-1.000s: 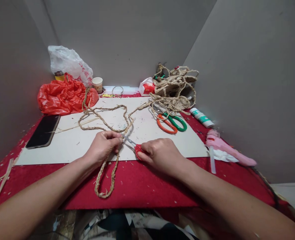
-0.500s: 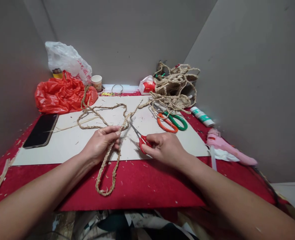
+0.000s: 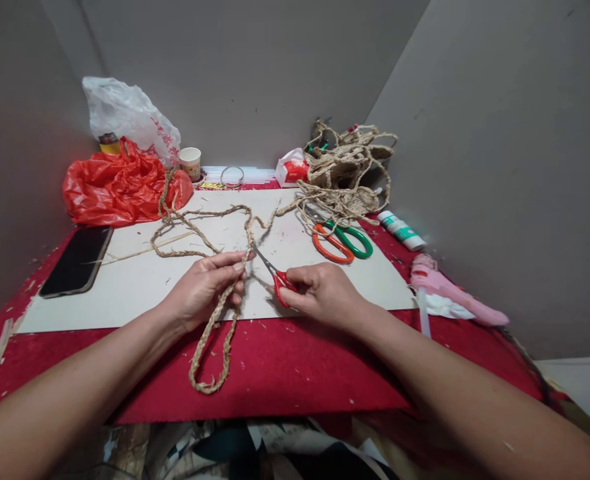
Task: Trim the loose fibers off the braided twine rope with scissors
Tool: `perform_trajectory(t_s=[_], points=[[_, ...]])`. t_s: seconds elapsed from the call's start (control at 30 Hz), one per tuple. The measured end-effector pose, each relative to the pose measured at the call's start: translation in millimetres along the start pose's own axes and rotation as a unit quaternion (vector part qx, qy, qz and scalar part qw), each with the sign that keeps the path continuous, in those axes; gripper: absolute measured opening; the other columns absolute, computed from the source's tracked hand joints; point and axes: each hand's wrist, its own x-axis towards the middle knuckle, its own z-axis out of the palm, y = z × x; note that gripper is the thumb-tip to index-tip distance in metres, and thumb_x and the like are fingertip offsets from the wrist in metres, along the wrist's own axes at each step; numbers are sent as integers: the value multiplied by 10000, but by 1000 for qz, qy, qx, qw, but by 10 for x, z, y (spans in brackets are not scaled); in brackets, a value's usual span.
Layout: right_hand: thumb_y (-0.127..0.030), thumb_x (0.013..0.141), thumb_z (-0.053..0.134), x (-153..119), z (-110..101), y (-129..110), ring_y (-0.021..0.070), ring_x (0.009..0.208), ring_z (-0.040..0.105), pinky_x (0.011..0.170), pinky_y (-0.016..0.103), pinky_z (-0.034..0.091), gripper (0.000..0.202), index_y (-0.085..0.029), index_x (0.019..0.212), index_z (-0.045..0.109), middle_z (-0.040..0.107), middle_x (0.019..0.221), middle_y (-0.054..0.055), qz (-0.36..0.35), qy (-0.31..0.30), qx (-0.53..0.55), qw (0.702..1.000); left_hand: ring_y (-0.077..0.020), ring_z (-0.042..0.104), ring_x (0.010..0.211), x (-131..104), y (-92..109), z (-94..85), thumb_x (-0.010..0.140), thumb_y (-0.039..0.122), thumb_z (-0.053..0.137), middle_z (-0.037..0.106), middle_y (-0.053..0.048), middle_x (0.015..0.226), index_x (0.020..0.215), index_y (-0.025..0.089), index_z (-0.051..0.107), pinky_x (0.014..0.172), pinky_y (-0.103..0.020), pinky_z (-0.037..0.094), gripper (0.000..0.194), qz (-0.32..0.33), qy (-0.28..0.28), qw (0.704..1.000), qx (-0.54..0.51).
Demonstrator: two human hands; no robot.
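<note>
A tan braided straw rope (image 3: 223, 303) is pinched between the thumb and fingers of my left hand (image 3: 207, 287). Below that grip the rope hangs in a long loop past the board's front edge; beyond it, the rope winds across the white board toward the red bag. My right hand (image 3: 322, 293) holds small red-handled scissors (image 3: 281, 283). Their blade tips touch or nearly touch the rope just above my left fingertips; whether the blades are apart cannot be made out. A thin rope end curls up past the tips.
On the red cloth (image 3: 295, 373) lies the white board (image 3: 139, 300). At left are a phone (image 3: 77, 261), a red plastic bag (image 3: 119, 190) and a paper cup (image 3: 190, 163). At right are larger scissors (image 3: 333, 245), heaped rope (image 3: 355, 167) and a pink glue gun (image 3: 449, 291).
The scissors' tips have shifted slightly left and down, closer to my left fingers. The rope end beyond the tips has swung right, away from the main strand. The view has moved a little.
</note>
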Motion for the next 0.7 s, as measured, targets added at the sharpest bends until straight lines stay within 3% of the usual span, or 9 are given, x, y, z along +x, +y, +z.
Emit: perform_trajectory(t_s=[0.2, 0.4, 0.57, 0.7], points=[[-362, 793, 520, -19, 15, 5, 73, 468, 314, 505, 241, 210, 335, -166, 522, 512, 410, 471, -33, -30, 0, 2, 1000, -45, 492, 430, -20, -43, 29, 742, 298, 722, 560, 46, 604, 878, 149, 655, 442, -170, 397, 213, 59, 35, 990, 126], [-360, 761, 532, -21, 1, -8, 85, 483, 382, 517, 245, 223, 302, -168, 528, 512, 474, 489, -17, -29, 18, -16, 999, -54, 488, 447, -40, -20, 76, 824, 273, 590, 624, 6, 675, 951, 135, 621, 460, -189, 436, 190, 46, 24, 990, 132], [-376, 741, 551, -9, 1, -48, 92, 497, 412, 531, 246, 213, 276, -171, 557, 529, 528, 522, -6, -10, 6, -75, 997, -49, 489, 437, -45, -25, 85, 816, 269, 605, 639, 3, 674, 832, 147, 570, 432, -173, 410, 128, 39, 11, 991, 130], [-383, 740, 552, -12, 7, -76, 110, 518, 449, 535, 247, 196, 254, -172, 601, 582, 589, 560, 13, -7, 11, -131, 991, -49, 477, 419, -52, -33, 88, 812, 284, 626, 639, 21, 664, 959, 161, 555, 416, -171, 397, 205, 37, 15, 990, 136]])
